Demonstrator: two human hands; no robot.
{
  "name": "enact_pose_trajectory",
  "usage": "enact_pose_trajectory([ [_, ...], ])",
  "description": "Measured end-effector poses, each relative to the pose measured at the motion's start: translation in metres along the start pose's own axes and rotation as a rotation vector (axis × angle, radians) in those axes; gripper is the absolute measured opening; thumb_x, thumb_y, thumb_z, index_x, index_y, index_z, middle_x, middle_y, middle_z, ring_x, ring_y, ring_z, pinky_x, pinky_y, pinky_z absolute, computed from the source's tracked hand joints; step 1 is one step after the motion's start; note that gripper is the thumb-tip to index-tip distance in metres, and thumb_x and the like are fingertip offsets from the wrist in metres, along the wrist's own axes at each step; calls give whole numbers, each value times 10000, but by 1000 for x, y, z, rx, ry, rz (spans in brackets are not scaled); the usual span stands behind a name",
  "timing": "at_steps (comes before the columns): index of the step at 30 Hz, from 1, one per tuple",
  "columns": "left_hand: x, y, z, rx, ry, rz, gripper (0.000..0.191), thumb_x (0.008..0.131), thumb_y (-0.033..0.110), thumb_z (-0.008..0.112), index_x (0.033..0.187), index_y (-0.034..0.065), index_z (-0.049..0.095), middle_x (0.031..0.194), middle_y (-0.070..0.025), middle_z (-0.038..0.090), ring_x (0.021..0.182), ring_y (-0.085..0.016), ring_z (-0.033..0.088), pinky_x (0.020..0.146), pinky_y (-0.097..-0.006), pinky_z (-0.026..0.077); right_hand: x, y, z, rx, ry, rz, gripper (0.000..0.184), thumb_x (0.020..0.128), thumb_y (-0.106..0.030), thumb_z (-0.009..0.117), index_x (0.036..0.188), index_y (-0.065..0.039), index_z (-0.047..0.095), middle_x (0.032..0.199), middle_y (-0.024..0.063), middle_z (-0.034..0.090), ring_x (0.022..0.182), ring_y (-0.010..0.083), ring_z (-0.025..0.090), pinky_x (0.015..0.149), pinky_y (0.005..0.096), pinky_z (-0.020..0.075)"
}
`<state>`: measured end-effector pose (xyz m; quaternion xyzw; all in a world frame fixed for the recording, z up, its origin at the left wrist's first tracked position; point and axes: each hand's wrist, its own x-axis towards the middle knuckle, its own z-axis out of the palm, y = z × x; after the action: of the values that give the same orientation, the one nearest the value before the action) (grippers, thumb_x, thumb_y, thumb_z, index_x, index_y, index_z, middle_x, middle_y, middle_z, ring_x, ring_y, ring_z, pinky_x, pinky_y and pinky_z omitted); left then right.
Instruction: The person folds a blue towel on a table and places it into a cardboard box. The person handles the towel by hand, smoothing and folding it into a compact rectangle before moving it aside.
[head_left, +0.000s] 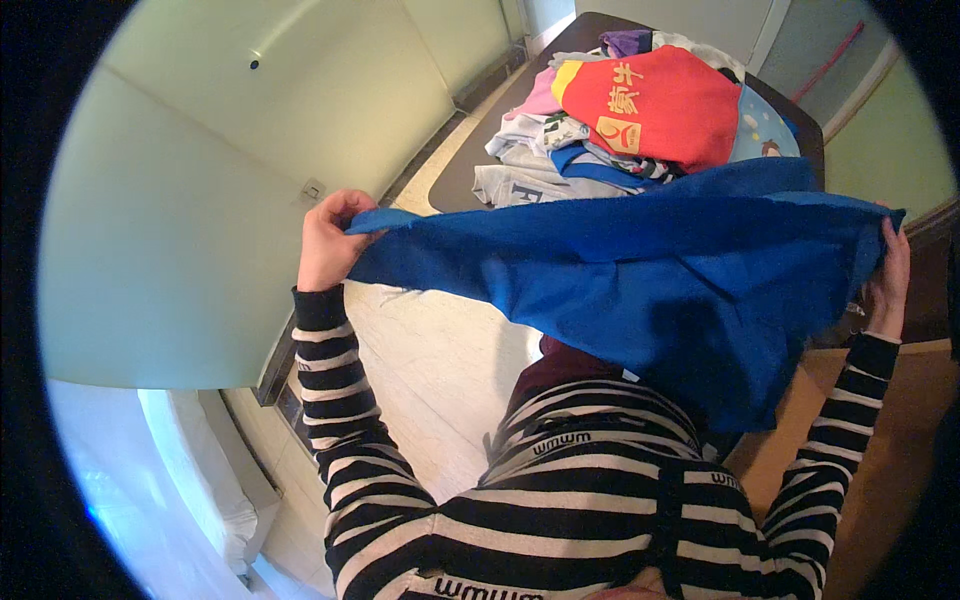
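Observation:
A blue piece of cloth (600, 255) is stretched out in front of my body, held up by its two ends. My left hand (336, 236) pinches one end between thumb and fingers. At the other end, my right hand (890, 262) grips a corner of it. The cloth sags between the hands, and its lower part hangs on the right, in front of my striped top. Just beyond it lies a heap of clothes, with a red cloth (667, 105) with a yellow corner and printed writing on top. Whether the blue cloth touches the heap, I cannot tell.
The heap rests on a dark brown table (461, 176). In it are a grey garment (517, 184) with lettering and a light-blue printed cloth (765, 127). A pale wall (187, 210) stands at the left, above a light tiled floor (427, 375). A brown surface (892, 427) is at the right.

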<state>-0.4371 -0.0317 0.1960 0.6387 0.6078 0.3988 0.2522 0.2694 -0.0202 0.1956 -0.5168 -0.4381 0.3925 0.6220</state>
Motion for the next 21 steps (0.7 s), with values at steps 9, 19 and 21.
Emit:
enact_pose_trajectory([
  [9,-22,-38,-32,-361,70,21,89,767,85,696,768,12,645,799,-23,635,723,-110,559,688,-236,438,-53,-64,26,-484,-154,-258,256,795,-130,662,1016,-20,596,936,20,604,845,111,551,784,241,440],
  [19,3,-28,5,43,-46,-65,246,851,203,654,722,-6,629,621,30,535,614,-61,456,552,-237,383,-2,16,-50,-928,-98,-241,125,756,-31,534,871,0,573,786,8,569,761,116,519,722,261,430],
  [21,1,-32,7,-49,-120,-105,186,805,169,702,735,14,629,645,30,553,629,-59,478,578,-224,398,4,36,-62,-1154,-6,-248,96,768,-27,515,851,-4,559,757,0,548,731,107,502,701,256,424],
])
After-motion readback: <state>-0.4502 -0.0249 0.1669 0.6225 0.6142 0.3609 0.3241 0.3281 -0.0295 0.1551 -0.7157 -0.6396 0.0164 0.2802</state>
